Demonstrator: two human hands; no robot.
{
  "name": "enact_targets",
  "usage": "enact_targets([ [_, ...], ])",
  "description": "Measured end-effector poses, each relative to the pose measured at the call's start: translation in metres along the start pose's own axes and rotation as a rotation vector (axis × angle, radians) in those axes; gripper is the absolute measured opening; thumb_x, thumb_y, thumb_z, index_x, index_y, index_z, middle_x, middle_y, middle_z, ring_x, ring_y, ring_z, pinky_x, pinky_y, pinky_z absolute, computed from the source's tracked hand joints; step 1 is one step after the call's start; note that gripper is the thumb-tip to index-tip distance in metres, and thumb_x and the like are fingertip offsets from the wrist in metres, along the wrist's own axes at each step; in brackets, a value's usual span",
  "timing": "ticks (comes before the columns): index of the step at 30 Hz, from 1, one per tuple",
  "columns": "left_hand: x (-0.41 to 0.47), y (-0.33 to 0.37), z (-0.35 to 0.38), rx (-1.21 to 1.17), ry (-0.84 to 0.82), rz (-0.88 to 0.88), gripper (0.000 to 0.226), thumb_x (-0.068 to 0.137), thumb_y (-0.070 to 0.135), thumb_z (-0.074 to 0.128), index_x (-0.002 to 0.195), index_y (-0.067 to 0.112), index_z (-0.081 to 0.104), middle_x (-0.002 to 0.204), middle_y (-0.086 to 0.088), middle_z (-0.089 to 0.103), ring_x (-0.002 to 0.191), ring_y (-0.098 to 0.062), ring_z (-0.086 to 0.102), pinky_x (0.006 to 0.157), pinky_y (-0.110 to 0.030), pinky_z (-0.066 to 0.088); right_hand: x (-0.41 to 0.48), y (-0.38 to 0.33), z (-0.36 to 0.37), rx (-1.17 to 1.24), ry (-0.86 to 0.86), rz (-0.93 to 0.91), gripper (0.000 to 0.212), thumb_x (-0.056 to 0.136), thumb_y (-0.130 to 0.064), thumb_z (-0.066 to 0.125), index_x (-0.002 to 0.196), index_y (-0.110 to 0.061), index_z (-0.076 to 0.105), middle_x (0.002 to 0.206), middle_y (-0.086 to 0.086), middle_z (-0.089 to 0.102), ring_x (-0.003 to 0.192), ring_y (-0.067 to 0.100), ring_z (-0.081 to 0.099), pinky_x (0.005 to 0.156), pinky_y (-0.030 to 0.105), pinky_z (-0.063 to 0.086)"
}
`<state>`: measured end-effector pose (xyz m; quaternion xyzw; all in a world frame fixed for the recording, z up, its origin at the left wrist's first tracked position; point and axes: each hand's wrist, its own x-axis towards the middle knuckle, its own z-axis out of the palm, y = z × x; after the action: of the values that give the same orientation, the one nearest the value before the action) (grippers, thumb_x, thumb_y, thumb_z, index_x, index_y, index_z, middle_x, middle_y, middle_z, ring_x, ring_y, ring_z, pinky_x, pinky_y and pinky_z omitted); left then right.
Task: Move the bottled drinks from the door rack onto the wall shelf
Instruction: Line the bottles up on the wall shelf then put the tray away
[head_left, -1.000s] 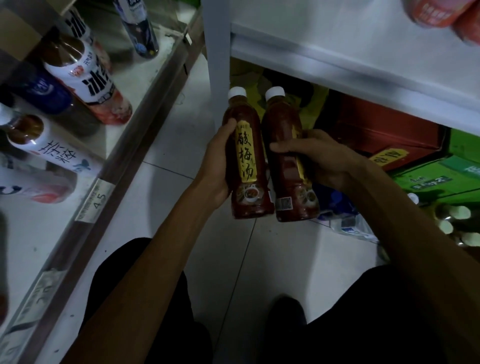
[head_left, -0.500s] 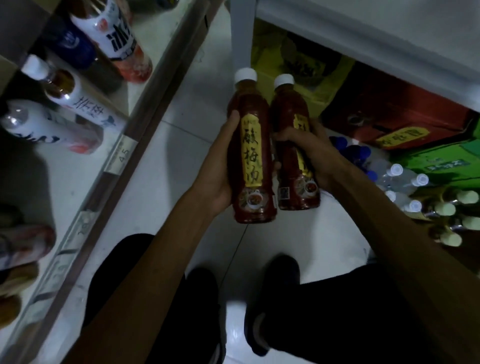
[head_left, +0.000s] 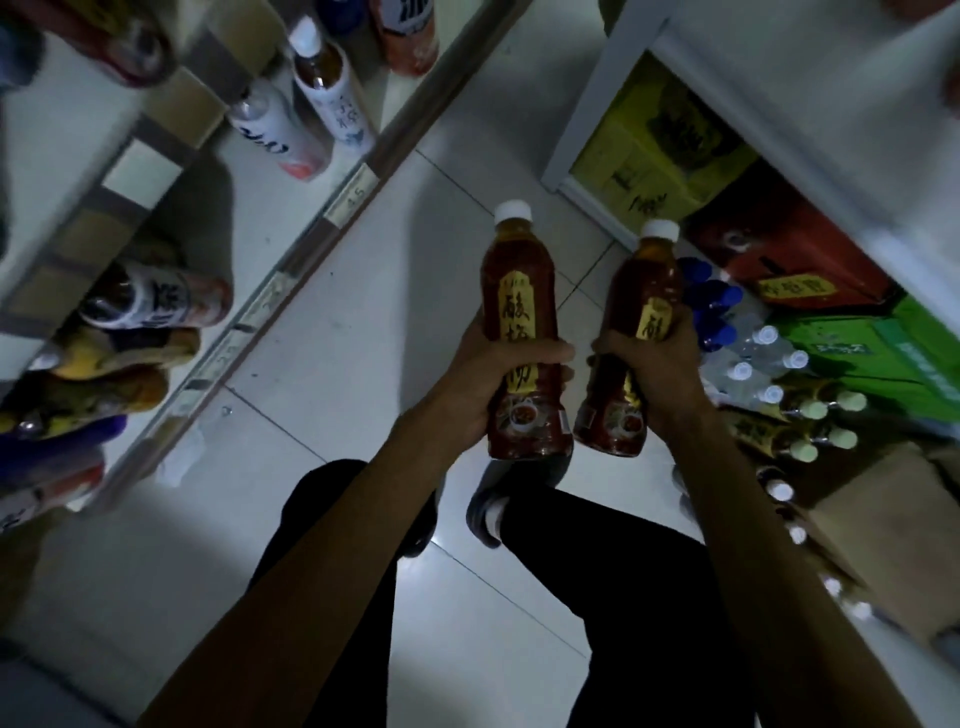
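Note:
I hold two dark red drink bottles with white caps and yellow labels, upright over the tiled floor. My left hand grips the left bottle around its lower middle. My right hand grips the right bottle the same way. A small gap separates the two bottles. On the left runs a white shelf with price tags along its edge, carrying several lying bottles. A white rack stands at the upper right.
Under the white rack sit yellow, red and green cartons. Packs of water bottles and yellow-capped bottles stand on the floor at the right. My legs and shoes are below the bottles.
The two bottles, side by side and touching before, have moved slightly apart. The view has tilted down and back, showing more floor, my legs and more of the left shelf.

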<state>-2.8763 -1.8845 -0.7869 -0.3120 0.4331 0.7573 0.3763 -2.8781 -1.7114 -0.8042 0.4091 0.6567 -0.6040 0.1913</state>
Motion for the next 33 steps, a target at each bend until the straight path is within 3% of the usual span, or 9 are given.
enact_targets([
  [5,-0.065,0.028,0.03,0.106,0.069,0.055,0.086,0.041,0.003,0.08,0.122,0.004,0.051,0.096,-0.019,0.064,0.081,-0.033,0.066,0.072,-0.044,0.058,-0.068,-0.049,0.002,-0.178,-0.035,-0.137,0.067,0.07,0.01,0.075,0.119,-0.014,0.038,0.093,-0.002,0.054,0.075,0.008,0.058,0.058,0.024,0.049],
  [10,-0.133,0.074,0.064,0.179,0.077,0.152,0.083,0.042,0.003,0.076,0.121,0.009,0.051,0.102,-0.02,0.063,0.096,-0.041,0.064,0.079,-0.047,0.057,-0.135,-0.107,-0.001,-0.146,-0.017,-0.24,0.066,0.071,0.01,0.076,0.119,-0.014,0.038,0.092,-0.007,0.053,0.073,-0.001,0.055,0.05,0.009,0.046],
  [15,-0.206,0.121,0.097,0.253,0.094,0.231,0.098,0.026,0.016,0.077,0.12,0.001,0.053,0.096,-0.02,0.064,0.088,-0.04,0.065,0.07,-0.042,0.057,-0.205,-0.164,-0.015,-0.147,-0.006,-0.321,0.076,0.068,0.006,0.079,0.129,-0.011,0.037,0.097,-0.002,0.054,0.081,0.01,0.059,0.062,0.026,0.053],
  [18,-0.25,0.142,0.119,0.264,0.051,0.269,0.093,0.03,0.01,0.078,0.119,0.001,0.054,0.09,-0.018,0.065,0.078,-0.033,0.065,0.064,-0.037,0.057,-0.248,-0.196,-0.025,-0.115,-0.009,-0.39,0.075,0.067,0.005,0.08,0.126,-0.011,0.037,0.107,0.009,0.057,0.089,0.023,0.062,0.071,0.035,0.057],
  [21,-0.286,0.16,0.142,0.293,0.005,0.315,0.076,0.044,-0.003,0.076,0.118,0.003,0.055,0.083,-0.008,0.068,0.073,-0.021,0.067,0.059,-0.03,0.055,-0.287,-0.228,-0.038,-0.113,0.004,-0.481,0.068,0.067,0.007,0.081,0.116,-0.013,0.037,0.097,-0.002,0.054,0.082,0.005,0.059,0.062,0.016,0.053],
  [23,-0.306,0.168,0.156,0.3,-0.028,0.352,0.065,0.054,-0.012,0.075,0.113,0.007,0.057,0.077,-0.002,0.068,0.07,-0.017,0.067,0.057,-0.028,0.055,-0.307,-0.246,-0.048,-0.115,0.014,-0.521,0.067,0.066,0.007,0.081,0.114,-0.012,0.038,0.095,-0.007,0.053,0.076,-0.006,0.058,0.06,0.013,0.049],
  [26,-0.336,0.182,0.179,0.313,-0.026,0.437,0.058,0.067,-0.02,0.069,0.118,0.004,0.056,0.082,-0.007,0.068,0.074,-0.022,0.067,0.06,-0.031,0.056,-0.337,-0.274,-0.066,-0.111,0.024,-0.578,0.069,0.065,0.007,0.082,0.114,-0.015,0.038,0.096,-0.007,0.055,0.075,-0.008,0.059,0.06,0.011,0.048],
  [30,-0.378,0.197,0.212,0.314,-0.031,0.524,0.052,0.069,-0.02,0.067,0.112,0.007,0.059,0.087,-0.011,0.067,0.077,-0.023,0.067,0.063,-0.033,0.058,-0.38,-0.309,-0.085,-0.137,0.043,-0.664,0.071,0.067,0.001,0.083,0.117,-0.017,0.035,0.094,-0.018,0.048,0.073,-0.018,0.052,0.056,-0.001,0.039],
  [33,-0.409,0.212,0.23,0.325,-0.033,0.599,0.062,0.069,-0.017,0.071,0.124,0.007,0.055,0.093,-0.01,0.068,0.083,-0.024,0.067,0.065,-0.035,0.057,-0.41,-0.337,-0.095,-0.177,0.032,-0.711,0.076,0.066,-0.005,0.083,0.125,-0.014,0.036,0.095,-0.016,0.048,0.08,-0.008,0.051,0.061,0.01,0.043],
])
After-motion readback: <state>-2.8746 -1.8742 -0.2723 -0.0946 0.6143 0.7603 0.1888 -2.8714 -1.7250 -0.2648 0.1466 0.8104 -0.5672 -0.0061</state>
